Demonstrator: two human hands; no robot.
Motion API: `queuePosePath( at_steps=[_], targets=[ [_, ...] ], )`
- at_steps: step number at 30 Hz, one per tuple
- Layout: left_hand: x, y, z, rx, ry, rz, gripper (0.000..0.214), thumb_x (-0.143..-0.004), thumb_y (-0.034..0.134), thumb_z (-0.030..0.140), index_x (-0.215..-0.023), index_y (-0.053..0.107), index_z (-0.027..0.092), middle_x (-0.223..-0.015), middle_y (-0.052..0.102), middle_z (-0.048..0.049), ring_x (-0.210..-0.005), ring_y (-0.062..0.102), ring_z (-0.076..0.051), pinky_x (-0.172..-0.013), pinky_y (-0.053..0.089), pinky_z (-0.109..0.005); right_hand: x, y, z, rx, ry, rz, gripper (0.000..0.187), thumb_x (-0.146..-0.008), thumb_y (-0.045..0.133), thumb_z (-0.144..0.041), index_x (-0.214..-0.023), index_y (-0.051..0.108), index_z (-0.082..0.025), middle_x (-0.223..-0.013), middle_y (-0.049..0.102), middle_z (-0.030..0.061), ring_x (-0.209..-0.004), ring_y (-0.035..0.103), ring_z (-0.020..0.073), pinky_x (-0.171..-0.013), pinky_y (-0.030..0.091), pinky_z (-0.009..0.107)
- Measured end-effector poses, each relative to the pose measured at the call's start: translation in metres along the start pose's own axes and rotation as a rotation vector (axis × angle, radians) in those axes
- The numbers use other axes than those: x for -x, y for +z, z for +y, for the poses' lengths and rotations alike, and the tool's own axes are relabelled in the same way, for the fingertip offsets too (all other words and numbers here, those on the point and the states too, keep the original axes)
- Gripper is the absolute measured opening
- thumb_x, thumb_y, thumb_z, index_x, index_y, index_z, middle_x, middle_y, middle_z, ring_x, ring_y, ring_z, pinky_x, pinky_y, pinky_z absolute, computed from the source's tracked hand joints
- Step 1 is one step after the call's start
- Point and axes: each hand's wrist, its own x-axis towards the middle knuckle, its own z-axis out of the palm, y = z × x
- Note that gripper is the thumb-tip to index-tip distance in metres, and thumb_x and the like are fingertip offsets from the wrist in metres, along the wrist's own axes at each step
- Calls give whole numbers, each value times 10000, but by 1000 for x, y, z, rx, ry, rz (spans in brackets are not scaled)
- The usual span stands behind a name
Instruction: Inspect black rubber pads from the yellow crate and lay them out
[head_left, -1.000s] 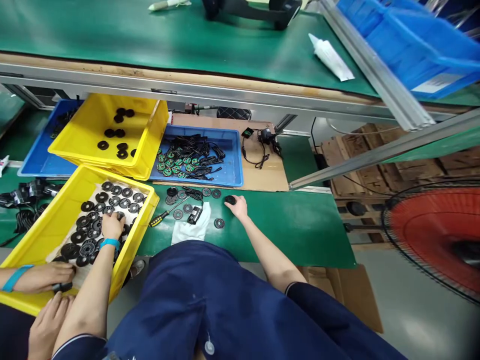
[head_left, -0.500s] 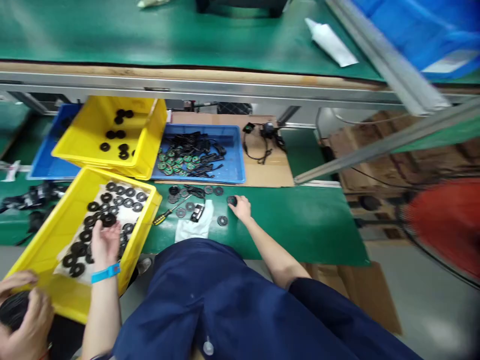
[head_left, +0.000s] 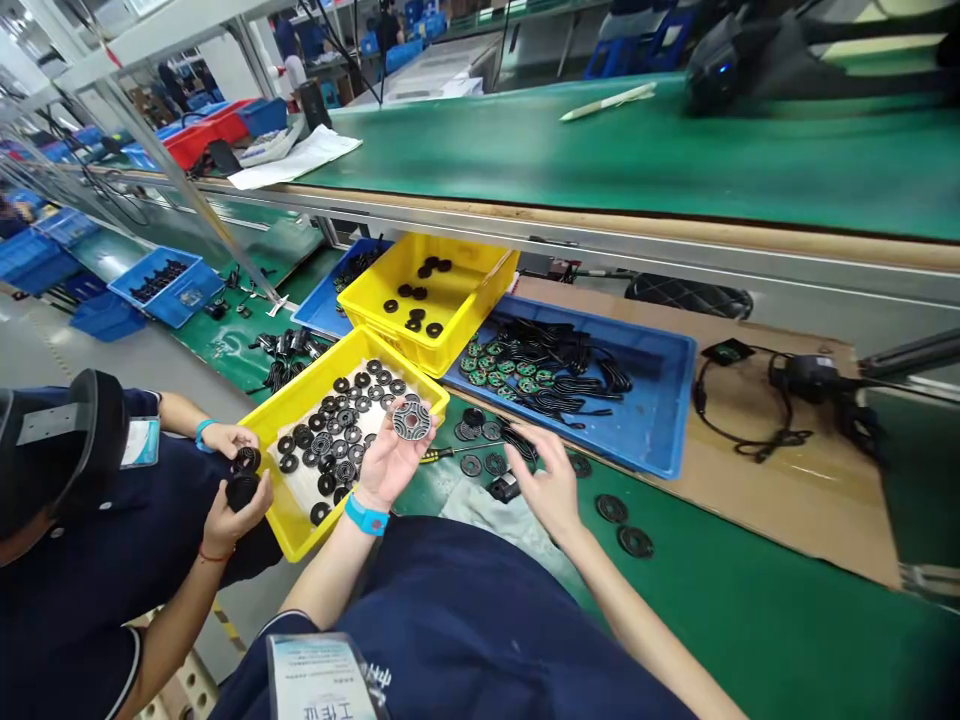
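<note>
Right hand (head_left: 551,487) (spread) has moved leftward; left hand (head_left: 390,464) holds disc (head_left: 421,427).

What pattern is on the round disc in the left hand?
The disc in the left hand has curved grey and black lines, clearest in the head view.

On the badge (head_left: 319,672), the large characters 工作证 can apparently be read, cut by the lower edge; its smaller print is too blurred.
</note>
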Motion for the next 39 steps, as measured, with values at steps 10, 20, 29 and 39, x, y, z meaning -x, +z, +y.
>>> queuePosePath(
  at_steps=[10,20,29,39],
  targets=[
    [16,19,-21,-50,3,70,430,-898,663,207,-1282,521,339,-1321,574,28,-1269,551,-162,-1152,385,-327,-31,32,-91,-366,-98,-240,547,-853,752,-287,-1354,536,-248,-1281,536,63,-1233,497,160,-1076,422,325],
    [21,34,-31,-108,-11,306,468,-811,741,147,-1154,450,277,-1197,537,-18,-1161,561,-117,-1050,451,-264,-21,32,-74,-648,181,-408,401,-908,683,-323,-1273,602,-177,-1265,539,106,-1231,542,193,-1072,445,354],
    [24,39,-41,-26,-68,394,521,-819,769,197,-1172,385,188,-1212,501,-56,-1125,553,-114,-967,462,-242,-19,24,-65,-737,326,-518,417,-906,677,-370,-1268,616,-173,-1273,536,121,-1225,538,201,-1077,438,363],
    [34,33,-47,30,-119,369,457,-869,713,166,-1162,363,182,-1199,502,-61,-1040,570,-104,-868,488,-244,-12,12,-57,-766,315,-587,456,-899,682,-337,-1326,600,-197,-1334,510,115,-1278,514,210,-1104,418,351]
  ],
)
